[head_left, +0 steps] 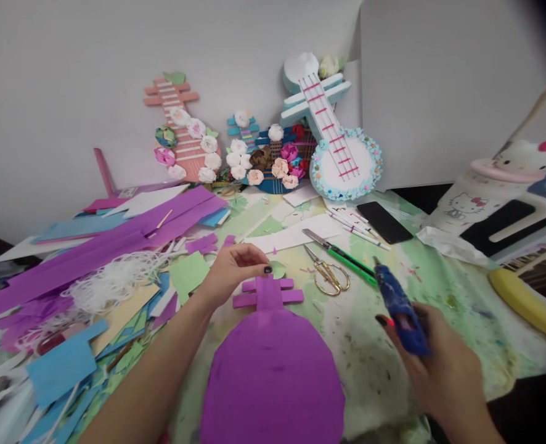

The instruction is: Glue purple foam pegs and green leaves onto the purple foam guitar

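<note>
A purple paper lute model [275, 376] lies in front of me, its neck pointing away and two pairs of crossbars on the neck. At the top of the neck, my left hand [236, 271] is closed in a pinch on a small light green paper leaf [278, 269], which shows beside the fingertips. My right hand [444, 364] grips a blue hot glue gun [400, 308], its nozzle pointing up and away, apart from the lute. Gold-handled scissors [331, 276] and a green utility knife [347, 259] lie between the lute and the glue gun.
Purple sheets [162, 216], white shredded paper [111, 283] and blue scraps [63, 370] heap up at the left. Decorated lutes [347, 160] lean on the wall. A phone [384, 222], a lidded cup [476, 197] and a yellow curved object [527, 302] are at right.
</note>
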The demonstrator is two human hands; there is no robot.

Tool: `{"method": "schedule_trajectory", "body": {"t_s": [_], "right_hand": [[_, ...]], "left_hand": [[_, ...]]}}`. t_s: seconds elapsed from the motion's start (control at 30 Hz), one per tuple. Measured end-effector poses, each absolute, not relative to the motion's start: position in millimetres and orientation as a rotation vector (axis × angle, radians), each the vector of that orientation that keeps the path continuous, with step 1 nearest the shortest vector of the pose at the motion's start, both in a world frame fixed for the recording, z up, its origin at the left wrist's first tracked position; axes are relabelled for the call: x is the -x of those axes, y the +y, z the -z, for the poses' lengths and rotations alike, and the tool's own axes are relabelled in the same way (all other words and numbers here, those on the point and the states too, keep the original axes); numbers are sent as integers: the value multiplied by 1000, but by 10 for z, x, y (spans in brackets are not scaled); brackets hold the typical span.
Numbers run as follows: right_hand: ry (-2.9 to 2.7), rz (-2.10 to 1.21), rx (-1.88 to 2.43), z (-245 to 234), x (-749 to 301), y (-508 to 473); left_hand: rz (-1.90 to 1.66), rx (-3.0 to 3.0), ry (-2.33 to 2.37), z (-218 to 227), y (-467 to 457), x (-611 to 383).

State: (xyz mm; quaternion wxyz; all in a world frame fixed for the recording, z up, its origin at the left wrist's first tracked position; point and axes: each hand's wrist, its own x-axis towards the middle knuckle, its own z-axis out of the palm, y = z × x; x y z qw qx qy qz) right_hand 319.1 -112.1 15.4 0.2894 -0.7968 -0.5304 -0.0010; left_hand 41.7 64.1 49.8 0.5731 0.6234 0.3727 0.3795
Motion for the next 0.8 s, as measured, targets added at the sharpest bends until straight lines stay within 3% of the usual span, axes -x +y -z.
{"method": "schedule_trajectory", "body": {"t_s": [0.17, 0.47, 0.8], "right_hand": [[-1423, 138, 2449, 95, -3780, -1082], [-1394, 251, 2361, 322, -3946, -1087], [-1350, 113, 2288, 406, -3986, -1084]], "left_hand": [[-714, -1512, 1091, -424, 785, -374], [-672, -1494, 1305, -252, 874, -546], [-626, -1452, 1314, -192, 880, -566]]}}
